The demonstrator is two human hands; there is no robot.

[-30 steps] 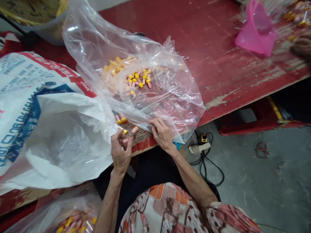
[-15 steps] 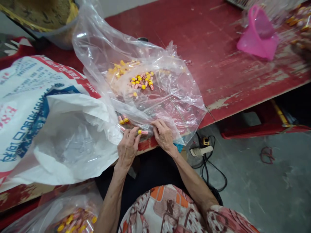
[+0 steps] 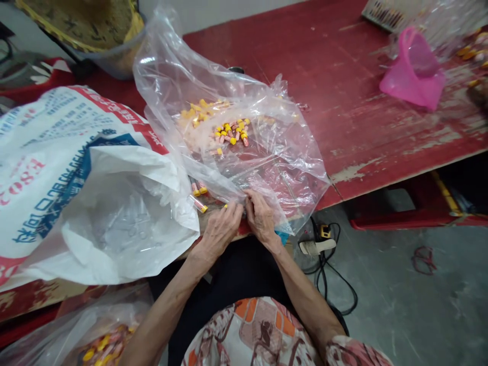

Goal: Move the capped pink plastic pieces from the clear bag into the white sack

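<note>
My left hand (image 3: 223,226) is at the table's front edge with its fingers bent together; a yellow cap shows just behind its fingers, and what it grips is hidden. Close beside it, my right hand (image 3: 260,216) has curled fingers at the near edge of a clear plastic bag (image 3: 301,152); its fingertips' hold cannot be made out. Small tubes with yellow caps (image 3: 233,133) lie in a cluster on the bag, with more yellow pieces (image 3: 202,109) under the film. Left of my hands lie a few capped tubes (image 3: 199,188).
A white printed sack (image 3: 95,213) gapes open at the left. On the red table (image 3: 343,76) stands a pink plastic container (image 3: 415,76). Below left is a bag of capped tubes (image 3: 104,345). A red stool (image 3: 412,216), cables (image 3: 324,264) and a sandal (image 3: 317,247) are at the right.
My left hand has moved right, up beside my right hand, and the tube at its fingertips is now mostly hidden. The whole view has shifted slightly.
</note>
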